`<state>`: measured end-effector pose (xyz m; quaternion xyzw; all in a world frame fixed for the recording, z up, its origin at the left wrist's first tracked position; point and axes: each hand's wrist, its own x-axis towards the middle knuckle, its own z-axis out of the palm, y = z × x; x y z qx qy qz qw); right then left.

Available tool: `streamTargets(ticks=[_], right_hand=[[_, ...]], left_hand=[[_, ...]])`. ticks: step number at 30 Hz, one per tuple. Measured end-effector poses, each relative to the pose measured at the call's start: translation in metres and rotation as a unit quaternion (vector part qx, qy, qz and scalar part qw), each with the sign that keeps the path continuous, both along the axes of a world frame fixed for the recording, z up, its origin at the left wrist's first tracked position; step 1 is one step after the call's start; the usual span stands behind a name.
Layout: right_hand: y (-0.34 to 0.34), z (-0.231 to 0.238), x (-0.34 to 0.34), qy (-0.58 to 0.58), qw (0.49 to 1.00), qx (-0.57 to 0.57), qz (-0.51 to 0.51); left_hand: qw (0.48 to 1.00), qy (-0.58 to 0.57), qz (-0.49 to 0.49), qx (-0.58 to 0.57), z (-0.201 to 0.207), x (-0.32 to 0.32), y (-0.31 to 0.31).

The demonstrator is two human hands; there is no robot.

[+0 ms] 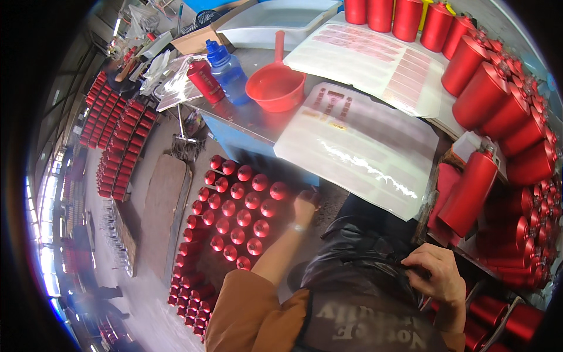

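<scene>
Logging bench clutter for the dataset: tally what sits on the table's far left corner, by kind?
Red scoop bowl with handle: 1
Blue water bottle: 1
Red cylinder lying beside the bottle: 1
Label sheets, large white: 2
Total: 5
</scene>
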<state>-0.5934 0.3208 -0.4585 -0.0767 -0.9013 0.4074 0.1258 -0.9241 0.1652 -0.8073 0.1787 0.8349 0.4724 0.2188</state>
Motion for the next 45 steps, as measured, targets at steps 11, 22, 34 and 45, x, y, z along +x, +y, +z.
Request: streamTargets(ticks=[11,22,34,45], right_hand=[[0.001,0.01,0.03,0.042,0.998,0.021,-0.044],[0.008,0.031,0.044,0.152,0.979,0.066,-0.121],[-0.02,0.06,0.075,0.293,0.921,0.049,-0.251],[-0.025,0.123,0.125,0.449,0.857,0.02,-0.251]], left_hand=[[0.978,-0.056,-0.193,-0.061,0.052,-0.013,0.081],[0.808,-0.29,-0.476,0.192,0.326,0.075,0.033],[0.876,-0.05,-0.391,0.277,0.377,0.126,0.047],[0.776,0.066,-0.419,0.466,0.486,0.165,0.075]])
